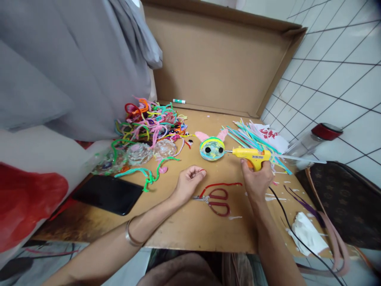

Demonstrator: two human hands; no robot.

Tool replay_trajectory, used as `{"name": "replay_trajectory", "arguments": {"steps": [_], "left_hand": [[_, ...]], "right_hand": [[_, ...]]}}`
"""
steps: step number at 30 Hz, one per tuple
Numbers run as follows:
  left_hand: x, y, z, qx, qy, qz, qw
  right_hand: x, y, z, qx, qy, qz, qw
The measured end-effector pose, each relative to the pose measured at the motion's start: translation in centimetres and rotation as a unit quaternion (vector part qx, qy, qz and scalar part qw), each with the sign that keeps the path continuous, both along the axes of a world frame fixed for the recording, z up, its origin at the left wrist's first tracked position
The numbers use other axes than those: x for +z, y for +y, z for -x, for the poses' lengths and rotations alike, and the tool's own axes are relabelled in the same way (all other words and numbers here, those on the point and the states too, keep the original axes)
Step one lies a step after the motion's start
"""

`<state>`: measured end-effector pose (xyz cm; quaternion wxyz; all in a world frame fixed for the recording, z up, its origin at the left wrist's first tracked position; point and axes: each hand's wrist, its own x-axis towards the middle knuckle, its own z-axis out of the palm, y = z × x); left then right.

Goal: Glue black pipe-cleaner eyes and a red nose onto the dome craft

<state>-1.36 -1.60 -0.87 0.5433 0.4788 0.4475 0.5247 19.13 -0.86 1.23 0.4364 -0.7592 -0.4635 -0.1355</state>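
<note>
My right hand [258,178] is wrapped round a yellow hot glue gun [250,154], whose nozzle points left at the edge of a round animal face [212,154]. That face has pink ears, a yellow and green band and two black eyes, and lies on the table. Whether the nozzle touches it I cannot tell. My left hand [190,182] is closed in a pinch on a short red pipe cleaner piece [203,170], mostly hidden by the fingers. Just below it lie red-handled scissors [218,201] and a longer red pipe cleaner [223,184].
Tangled coloured pipe cleaners [151,123] heap up at the left, behind a black tablet [108,193]. Straight pipe cleaners [247,135] lie at the right, near a bottle [312,139] and a brown bag [348,202]. A black cord [285,216] trails beside crumpled tissue [307,234].
</note>
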Motion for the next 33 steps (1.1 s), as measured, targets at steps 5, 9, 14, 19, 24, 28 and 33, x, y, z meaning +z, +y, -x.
{"name": "replay_trajectory", "arguments": {"steps": [5,9,14,19,24,28,33], "left_hand": [[0.0,-0.1,0.0,-0.005,-0.009,0.006,1.000],[-0.2,-0.2,-0.1,-0.015,-0.006,0.008,1.000],[-0.5,-0.1,-0.1,-0.021,0.005,0.001,1.000],[-0.5,0.1,0.0,-0.010,0.004,-0.005,1.000],[-0.6,0.2,0.0,-0.011,0.000,-0.009,1.000],[-0.5,-0.1,-0.1,-0.016,0.004,-0.003,1.000],[-0.5,-0.1,-0.1,-0.020,-0.008,-0.001,1.000]], "right_hand": [[0.1,0.0,0.1,0.000,0.007,0.015,1.000],[0.0,-0.1,0.1,-0.001,0.002,0.009,1.000],[-0.1,0.0,0.2,0.004,-0.019,0.010,1.000],[-0.3,0.0,0.5,0.025,-0.063,0.001,0.998],[-0.2,0.1,0.7,0.018,-0.115,0.016,0.993],[1.1,0.7,0.4,0.017,-0.150,0.016,0.988],[2.9,1.8,-0.2,0.026,-0.193,0.015,0.981]]}}
